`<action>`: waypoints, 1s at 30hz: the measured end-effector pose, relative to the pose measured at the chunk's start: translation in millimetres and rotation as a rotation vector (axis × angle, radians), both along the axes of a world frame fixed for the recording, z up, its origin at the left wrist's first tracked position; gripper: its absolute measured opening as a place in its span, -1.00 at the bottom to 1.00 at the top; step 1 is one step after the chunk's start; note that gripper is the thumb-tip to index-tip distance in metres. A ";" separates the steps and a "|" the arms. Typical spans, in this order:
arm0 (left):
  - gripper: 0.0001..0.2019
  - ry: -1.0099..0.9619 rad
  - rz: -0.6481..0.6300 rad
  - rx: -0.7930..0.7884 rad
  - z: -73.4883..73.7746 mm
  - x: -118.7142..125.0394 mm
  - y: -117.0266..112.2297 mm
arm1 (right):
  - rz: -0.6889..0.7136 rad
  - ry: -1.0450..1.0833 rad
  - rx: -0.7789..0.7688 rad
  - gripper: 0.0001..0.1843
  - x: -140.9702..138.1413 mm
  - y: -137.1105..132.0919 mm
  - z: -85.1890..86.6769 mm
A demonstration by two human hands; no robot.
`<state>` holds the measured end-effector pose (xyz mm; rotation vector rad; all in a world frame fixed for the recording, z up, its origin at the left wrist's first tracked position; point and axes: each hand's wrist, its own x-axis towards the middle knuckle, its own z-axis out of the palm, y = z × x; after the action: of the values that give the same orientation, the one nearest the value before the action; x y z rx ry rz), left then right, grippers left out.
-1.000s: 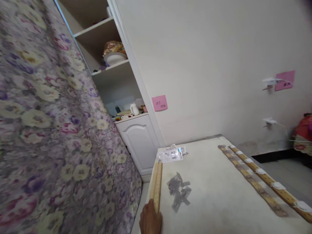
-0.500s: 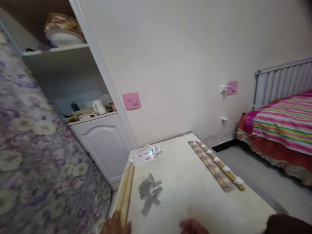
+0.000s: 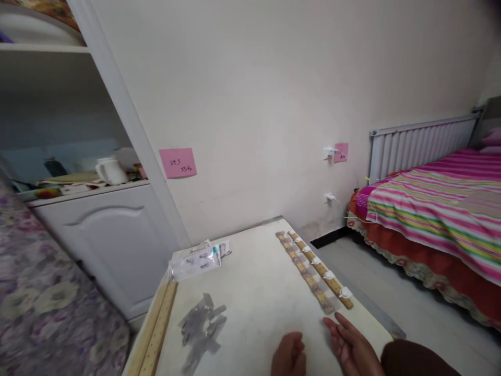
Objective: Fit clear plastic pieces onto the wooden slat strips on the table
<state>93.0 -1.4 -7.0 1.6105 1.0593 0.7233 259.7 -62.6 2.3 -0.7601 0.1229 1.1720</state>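
My left hand [image 3: 288, 355] is at the bottom edge of the view, over the white tabletop [image 3: 254, 282]. Its fingers are curled in, and whatever they may hold is hidden. Beside it, my right hand [image 3: 352, 347] has its fingers stretched out, just in front of the near end of a wooden strip with several white hooks [image 3: 321, 269]. Alongside that strip lies a second strip covered with clear squares [image 3: 307, 274]. A pile of grey translucent pieces [image 3: 201, 326] lies left of my hands.
Two bare wooden strips with holes [image 3: 158, 329] lie along the table's left edge. Clear packets [image 3: 195, 262] are at the back left corner. A wall [image 3: 242, 130] closes off the back, a cabinet [image 3: 105, 245] the left. A bed [image 3: 426, 209] stands right.
My left hand has left the wooden strips at the left edge and come over beside my right hand. My right hand has moved right and forward with fingers extended. The view has turned right.
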 end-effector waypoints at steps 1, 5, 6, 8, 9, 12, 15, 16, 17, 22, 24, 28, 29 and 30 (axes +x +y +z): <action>-0.68 -0.039 -0.021 -0.100 1.4 16.4 2.2 | 0.005 0.008 0.011 -0.22 1.8 2.3 -2.1; -0.65 -0.262 0.037 -0.398 17.5 64.6 16.3 | 0.037 0.048 0.052 -0.31 12.8 11.7 -17.2; -0.66 -0.300 0.054 -0.429 20.7 73.1 19.8 | 0.053 0.055 0.056 -0.33 15.9 13.7 -22.1; -0.71 -0.331 0.081 -0.452 23.4 86.5 25.6 | 0.090 0.043 0.055 -0.38 20.8 16.6 -31.6; -0.73 -0.334 0.091 -0.452 22.9 91.6 27.6 | 0.108 0.024 0.055 -0.40 22.4 17.7 -35.6; -0.71 -0.358 0.114 -0.480 17.7 101.2 31.1 | 0.127 -0.062 0.046 -0.43 23.2 19.5 -42.8; -0.64 -0.397 0.132 -0.546 14.5 103.6 32.3 | 0.099 -0.132 0.000 -0.39 21.4 20.6 -43.0; -0.63 -0.402 0.139 -0.565 14.9 103.0 32.5 | 0.096 -0.149 -0.017 -0.37 20.7 20.9 -42.1; -0.63 -0.403 0.146 -0.578 15.9 101.9 32.5 | 0.102 -0.161 -0.032 -0.35 19.9 21.2 -41.1; -0.68 -0.468 0.176 -0.578 23.9 90.8 31.5 | 0.087 -0.202 -0.056 -0.38 12.3 23.8 -38.5; -0.71 -0.465 0.187 -0.535 25.1 85.9 31.6 | 0.098 -0.204 -0.043 -0.40 8.5 25.5 -39.1; -0.69 -0.412 0.201 -0.451 26.1 77.5 34.0 | 0.185 -0.176 -0.013 -0.41 2.9 30.0 -38.8; -0.67 -0.401 0.206 -0.432 27.2 75.2 34.6 | 0.196 -0.173 -0.002 -0.42 1.4 31.4 -38.1; -0.65 -0.387 0.214 -0.407 28.8 72.8 35.1 | 0.201 -0.172 0.010 -0.43 -0.4 32.9 -37.1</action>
<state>165.8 33.7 21.9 0.9732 1.0196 0.8557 259.4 -29.7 -34.8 -0.8762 -0.1047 1.2901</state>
